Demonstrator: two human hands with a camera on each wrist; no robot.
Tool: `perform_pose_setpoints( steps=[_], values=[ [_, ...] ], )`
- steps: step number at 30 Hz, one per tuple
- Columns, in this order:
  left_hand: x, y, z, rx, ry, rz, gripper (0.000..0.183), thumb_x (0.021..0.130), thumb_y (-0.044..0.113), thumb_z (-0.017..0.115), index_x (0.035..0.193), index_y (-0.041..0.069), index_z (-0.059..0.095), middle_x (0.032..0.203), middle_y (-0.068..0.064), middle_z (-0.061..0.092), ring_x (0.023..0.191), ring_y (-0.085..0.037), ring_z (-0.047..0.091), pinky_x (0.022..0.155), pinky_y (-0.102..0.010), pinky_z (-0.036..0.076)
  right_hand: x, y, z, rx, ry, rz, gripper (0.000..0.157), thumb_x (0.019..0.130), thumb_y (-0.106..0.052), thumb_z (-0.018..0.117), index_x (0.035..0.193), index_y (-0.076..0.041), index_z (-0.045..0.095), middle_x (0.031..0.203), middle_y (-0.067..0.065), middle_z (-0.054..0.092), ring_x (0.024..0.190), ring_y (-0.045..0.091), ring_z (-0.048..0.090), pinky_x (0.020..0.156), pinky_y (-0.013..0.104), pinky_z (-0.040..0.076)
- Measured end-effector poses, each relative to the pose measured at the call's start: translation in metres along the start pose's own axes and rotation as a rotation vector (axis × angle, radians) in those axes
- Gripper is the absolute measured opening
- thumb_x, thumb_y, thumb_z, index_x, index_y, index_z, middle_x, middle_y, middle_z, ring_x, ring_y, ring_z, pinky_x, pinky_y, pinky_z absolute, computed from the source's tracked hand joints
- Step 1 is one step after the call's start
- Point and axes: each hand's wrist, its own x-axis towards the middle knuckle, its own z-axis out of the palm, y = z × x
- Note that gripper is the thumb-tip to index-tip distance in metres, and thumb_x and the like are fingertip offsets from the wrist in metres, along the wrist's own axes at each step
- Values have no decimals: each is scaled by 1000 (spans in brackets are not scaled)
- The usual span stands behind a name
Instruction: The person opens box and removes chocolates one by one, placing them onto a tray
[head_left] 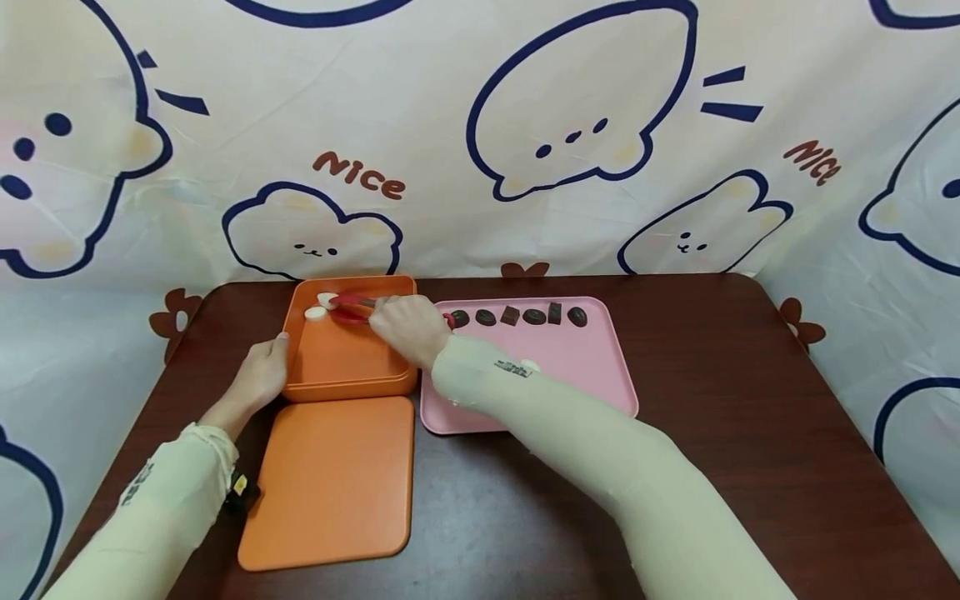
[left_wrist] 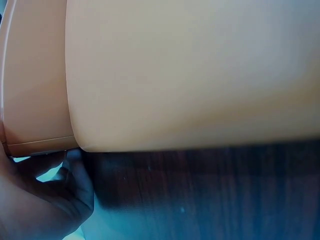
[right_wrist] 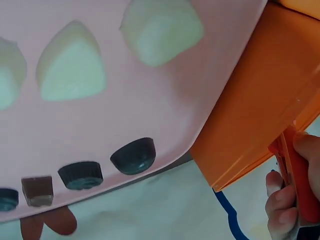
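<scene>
My right hand (head_left: 411, 327) grips red tongs (head_left: 352, 317) over the orange box (head_left: 348, 388). The tong tips are at a white chocolate piece (head_left: 327, 301) near the box's back left corner. A second white piece (head_left: 315, 313) lies just in front of it on the box floor. My left hand (head_left: 264, 372) holds the box's left side, its fingers at the wall in the left wrist view. In the right wrist view the red tong handle (right_wrist: 299, 175) is wrapped by the right hand's fingers.
A pink tray (head_left: 585, 367) right of the box carries a back row of dark chocolates (head_left: 534, 317). White pieces (right_wrist: 72, 65) lie on it too, mostly hidden by my right sleeve in the head view. An orange lid (head_left: 330, 483) lies flat before the box.
</scene>
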Motion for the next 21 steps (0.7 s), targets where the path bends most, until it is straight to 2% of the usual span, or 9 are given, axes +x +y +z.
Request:
perform_pose_setpoints(
  steps=[2, 4, 8, 10, 15, 21],
  values=[
    [0, 0, 1, -3, 4, 4, 71, 109, 40, 3, 121, -12, 49, 96, -22, 47, 96, -35, 50, 82, -44, 41, -2, 2, -1, 46, -18, 17, 29, 105, -23, 57, 131, -15, 66, 111, 0, 73, 85, 14, 71, 77, 30, 61],
    [0, 1, 1, -1, 10, 7, 70, 109, 40, 3, 116, -12, 50, 94, -21, 48, 92, -34, 51, 80, -43, 41, -4, 4, -2, 126, -30, 51, 28, 105, -29, 57, 127, -15, 67, 109, -1, 73, 87, 14, 70, 79, 31, 61],
    [-1, 2, 1, -1, 18, 9, 61, 109, 42, 4, 88, 0, 44, 77, -11, 41, 71, -25, 46, 70, -36, 39, -11, 10, -3, 312, -38, 130, 30, 104, -40, 56, 116, -16, 70, 99, -1, 73, 84, 15, 70, 78, 32, 60],
    [-1, 3, 1, -7, 19, 9, 59, 109, 42, 4, 83, 5, 41, 74, -7, 39, 66, -22, 42, 67, -34, 38, -14, 12, -3, 391, -36, 160, 30, 104, -41, 56, 109, -16, 71, 93, -1, 72, 80, 15, 68, 75, 31, 60],
    [-2, 3, 0, -10, 21, 9, 60, 109, 43, 4, 82, 5, 41, 72, -6, 38, 63, -21, 42, 64, -33, 38, -24, 17, -1, 508, -24, 209, 31, 103, -41, 57, 101, -13, 70, 83, 0, 67, 70, 14, 61, 65, 28, 56],
    [-1, 2, 2, 4, 28, 10, 60, 109, 41, 4, 88, 2, 45, 77, -9, 39, 73, -24, 46, 70, -34, 38, -36, 21, 0, 570, -30, 216, 33, 103, -42, 57, 95, -12, 67, 75, -1, 61, 66, 14, 58, 60, 26, 49]
  ],
)
